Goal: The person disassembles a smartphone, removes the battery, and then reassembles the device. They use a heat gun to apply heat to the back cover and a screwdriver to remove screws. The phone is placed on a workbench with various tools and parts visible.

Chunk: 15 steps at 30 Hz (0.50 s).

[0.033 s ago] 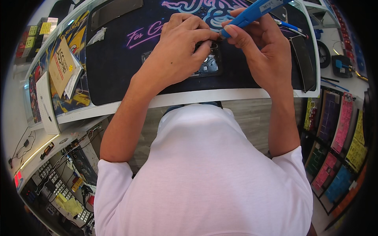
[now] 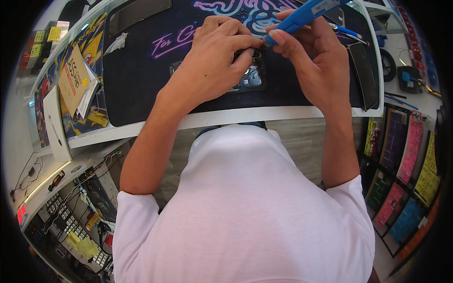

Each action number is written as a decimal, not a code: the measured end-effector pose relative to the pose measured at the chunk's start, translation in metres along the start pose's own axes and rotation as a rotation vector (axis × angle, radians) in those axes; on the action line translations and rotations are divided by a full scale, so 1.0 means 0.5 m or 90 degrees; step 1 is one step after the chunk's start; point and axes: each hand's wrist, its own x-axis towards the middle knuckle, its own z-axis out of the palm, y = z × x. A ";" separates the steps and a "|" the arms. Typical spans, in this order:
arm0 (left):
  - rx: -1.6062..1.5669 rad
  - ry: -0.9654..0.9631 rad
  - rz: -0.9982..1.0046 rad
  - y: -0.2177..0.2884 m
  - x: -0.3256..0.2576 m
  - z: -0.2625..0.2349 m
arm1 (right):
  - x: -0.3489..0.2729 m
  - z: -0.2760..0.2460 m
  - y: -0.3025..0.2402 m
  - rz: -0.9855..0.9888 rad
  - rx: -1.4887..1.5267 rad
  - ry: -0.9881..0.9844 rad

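An opened phone (image 2: 252,81) lies on the dark mat, its inner parts facing up. Much of it is covered by my left hand (image 2: 214,61), which rests over it with bent fingers. Thumb and index finger come together near the phone's upper right part; what they grip, if anything, is hidden. My right hand (image 2: 321,61) holds a thick blue pen-shaped tool (image 2: 302,16), tilted with its lower end down to the left. That end meets my left index fingertip above the phone. I cannot make out the tool's tip.
A dark flat panel (image 2: 139,16) and a crumpled white scrap (image 2: 116,43) lie on the mat's left. Another dark phone (image 2: 362,75) and a blue pen-like tool (image 2: 348,32) lie right. Left stand a booklet (image 2: 75,80) and a notepad with a pen (image 2: 55,125).
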 end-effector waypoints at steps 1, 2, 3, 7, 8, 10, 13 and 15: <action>0.000 0.000 0.001 -0.002 0.000 0.001 | 0.001 0.000 0.000 0.003 0.001 0.001; -0.010 0.011 0.001 -0.002 0.001 0.002 | 0.001 0.000 0.001 0.005 0.002 0.002; -0.014 0.027 0.010 -0.008 0.007 0.004 | 0.006 0.001 0.003 -0.002 0.001 0.007; -0.028 0.040 -0.007 -0.009 0.009 0.006 | 0.007 -0.004 0.004 0.001 0.016 0.008; -0.034 0.041 -0.010 -0.009 0.009 0.005 | 0.007 -0.006 0.004 0.001 0.022 0.006; -0.036 0.043 -0.014 -0.007 0.011 0.003 | 0.008 -0.010 0.003 -0.006 0.037 0.006; -0.045 0.051 -0.014 -0.006 0.015 -0.001 | 0.009 -0.013 0.001 -0.021 0.059 0.013; -0.053 0.065 -0.017 -0.004 0.016 -0.002 | 0.008 -0.013 0.000 -0.025 0.071 0.019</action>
